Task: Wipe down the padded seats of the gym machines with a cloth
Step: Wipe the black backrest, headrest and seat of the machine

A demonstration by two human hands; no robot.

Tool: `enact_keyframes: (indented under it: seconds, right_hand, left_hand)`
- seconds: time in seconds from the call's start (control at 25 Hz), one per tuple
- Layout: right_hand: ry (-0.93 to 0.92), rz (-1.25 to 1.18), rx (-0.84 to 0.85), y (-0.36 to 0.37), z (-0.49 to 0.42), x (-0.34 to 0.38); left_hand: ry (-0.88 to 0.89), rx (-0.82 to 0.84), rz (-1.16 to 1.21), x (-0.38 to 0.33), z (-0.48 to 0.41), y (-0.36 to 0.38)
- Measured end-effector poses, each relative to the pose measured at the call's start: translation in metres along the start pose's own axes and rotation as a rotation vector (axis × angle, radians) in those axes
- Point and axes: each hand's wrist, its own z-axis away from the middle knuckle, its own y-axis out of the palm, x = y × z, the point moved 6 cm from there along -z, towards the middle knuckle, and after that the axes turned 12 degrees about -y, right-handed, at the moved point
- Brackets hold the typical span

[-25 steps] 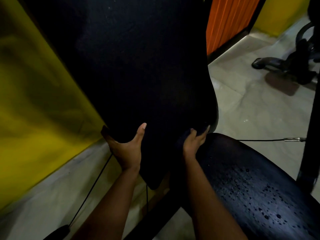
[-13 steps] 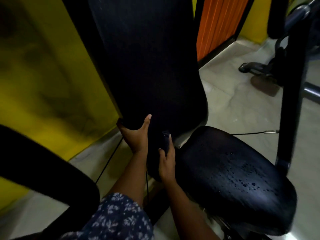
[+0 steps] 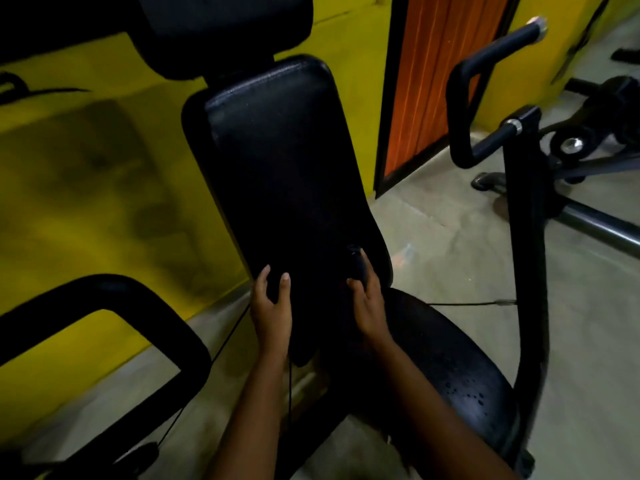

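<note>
The machine's black padded backrest point(image 3: 284, 168) stands tilted in the middle, with a black head pad point(image 3: 225, 29) above it. Below it to the right lies the black padded seat point(image 3: 450, 358), dotted with water drops. My left hand point(image 3: 272, 306) grips the lower left edge of the backrest, thumb on the front. My right hand point(image 3: 369, 303) holds a small dark cloth point(image 3: 356, 263) against the lower right part of the backrest. The cloth is hard to tell from the dark pad.
A thick black handle loop point(image 3: 104, 296) juts in at the lower left. On the right rise a curved handle point(image 3: 460, 98) and a black upright point(image 3: 526, 237). A thin cable point(image 3: 467, 303) runs behind the seat. Yellow wall, orange door point(image 3: 440, 64), more machines far right.
The view has pulled back and up, so the whole backrest and the head pad show. My right hand shifted along the backrest's bottom with the cloth. My left hand stays on the lower left edge.
</note>
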Motion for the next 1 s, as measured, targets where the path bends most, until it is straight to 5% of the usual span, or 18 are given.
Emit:
enact_keyframes:
  seconds: [0.2, 0.44, 0.72, 0.88, 1.0]
  right_hand:
    - [-0.081, -0.03, -0.028, -0.03, -0.074, 0.042]
    - [-0.271, -0.094, -0.033, -0.034, -0.184, 0.094]
    - [-0.555, 0.139, 0.015, 0.03, -0.29, 0.162]
    - [-0.314, -0.036, 0.12, 0.019, -0.309, 0.111]
    - [-0.313, -0.086, 0.175, 0.018, -0.313, 0.113]
  left_hand:
    - [0.563, 0.063, -0.389, -0.124, 0.001, 0.048]
    - [1.32, -0.298, -1.266, -0.222, -0.066, 0.058]
    - [1.559, -0.538, -1.606, -0.212, -0.092, 0.063]
    - [1.572, -0.604, -1.624, -0.214, -0.093, 0.063]
    - [1.576, -0.641, -1.661, -0.213, -0.093, 0.064]
